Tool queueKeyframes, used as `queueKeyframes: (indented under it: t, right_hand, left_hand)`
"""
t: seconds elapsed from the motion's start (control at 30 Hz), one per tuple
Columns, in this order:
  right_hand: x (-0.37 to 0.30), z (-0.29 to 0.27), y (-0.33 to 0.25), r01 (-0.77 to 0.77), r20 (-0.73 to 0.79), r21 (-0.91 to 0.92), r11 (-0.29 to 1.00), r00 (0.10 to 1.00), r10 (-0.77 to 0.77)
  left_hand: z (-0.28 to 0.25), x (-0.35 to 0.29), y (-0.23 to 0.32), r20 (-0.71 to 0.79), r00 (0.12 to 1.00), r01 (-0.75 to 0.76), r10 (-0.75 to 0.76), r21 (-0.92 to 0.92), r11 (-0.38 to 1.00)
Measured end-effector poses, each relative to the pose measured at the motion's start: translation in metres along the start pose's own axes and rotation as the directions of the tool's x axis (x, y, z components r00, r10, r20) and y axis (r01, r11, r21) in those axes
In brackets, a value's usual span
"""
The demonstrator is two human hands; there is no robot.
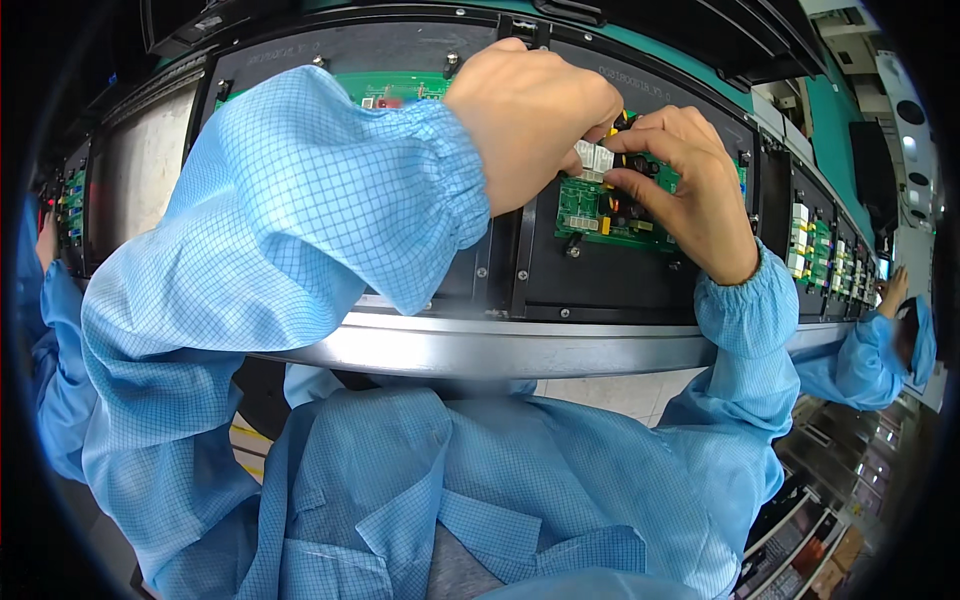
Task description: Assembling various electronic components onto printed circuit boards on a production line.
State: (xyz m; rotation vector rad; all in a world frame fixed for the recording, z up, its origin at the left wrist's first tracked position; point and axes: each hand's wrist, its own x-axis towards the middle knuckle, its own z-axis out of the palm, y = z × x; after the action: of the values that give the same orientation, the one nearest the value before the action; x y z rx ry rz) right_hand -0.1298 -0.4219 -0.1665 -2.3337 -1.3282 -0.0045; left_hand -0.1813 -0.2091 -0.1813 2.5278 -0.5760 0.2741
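Both hands meet over a green circuit board [612, 232] set in a black carrier. Small white block-shaped components [594, 160] show between my fingertips. From the left, my left hand [535, 110] reaches across with fingers curled in and thumb against the white blocks; its own wrist and knuckles hide part of the grip. My right hand [690, 175] comes from the right, thumb and forefinger pinching at the blocks' right end. Black round parts and a yellow part [605, 226] stand on the board beside the fingers.
Another green board [400, 88] lies in the left carrier, partly behind my left sleeve. A metal rail [480, 348] runs along the near edge. More populated boards [820, 250] sit in line at the right. Co-workers in blue sleeves [865, 350] are at both sides.
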Motion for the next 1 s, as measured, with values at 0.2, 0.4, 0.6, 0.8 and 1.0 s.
queueKeyframes:
  t: [0.2, 0.4, 0.6, 0.8, 1.0]
  right_hand:
    - [0.003, -0.011, 0.007, 0.020, 0.041, -0.032, 0.999, 0.999, -0.019]
    - [-0.001, -0.007, 0.012, 0.042, 0.040, -0.046, 0.998, 0.998, -0.041]
    - [-0.002, -0.011, 0.008, 0.094, -0.001, -0.142, 0.985, 0.995, -0.095]
    - [0.002, -0.009, 0.014, 0.165, -0.002, -0.187, 0.968, 0.986, -0.169]
    - [0.005, -0.015, 0.016, 0.195, 0.056, -0.181, 0.964, 0.981, -0.187]
  left_hand:
    - [-0.003, 0.008, 0.002, 0.038, 0.999, 0.041, -0.039, -0.035, 0.999]
    - [-0.001, 0.014, 0.004, 0.108, 0.986, 0.135, -0.126, -0.083, 0.987]
    - [-0.007, 0.025, 0.005, 0.191, 0.957, 0.230, -0.217, -0.048, 0.972]
    - [-0.009, 0.026, 0.003, 0.259, 0.922, 0.318, -0.288, -0.084, 0.944]
    - [-0.006, 0.025, 0.003, 0.250, 0.920, 0.331, -0.301, -0.089, 0.939]
